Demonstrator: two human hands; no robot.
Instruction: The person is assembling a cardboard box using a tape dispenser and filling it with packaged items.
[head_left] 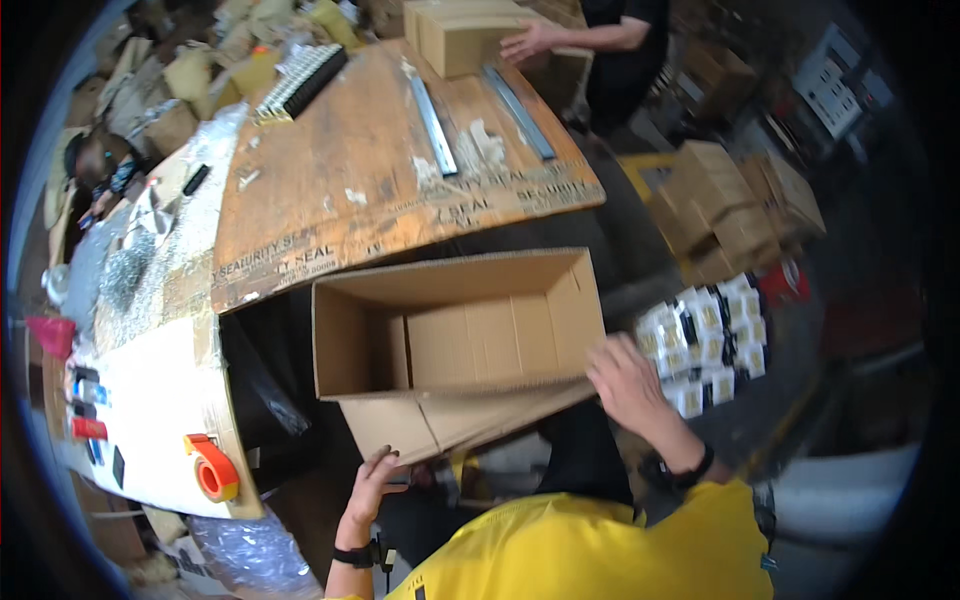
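Note:
An open-topped cardboard box is in front of me, tilted so that I see its bare inside and bottom flaps. My right hand grips the box at its near right corner, fingers over the edge. At the lower left corner of its near wall, my left hand has its fingertips curled against the cardboard. What lies under that palm is partly hidden. Both wrists wear dark bands.
A worn wooden table stands ahead, with two metal rails on it. Across it, another person's hand touches a closed carton. An orange tape dispenser lies left. White packets and stacked cartons are right.

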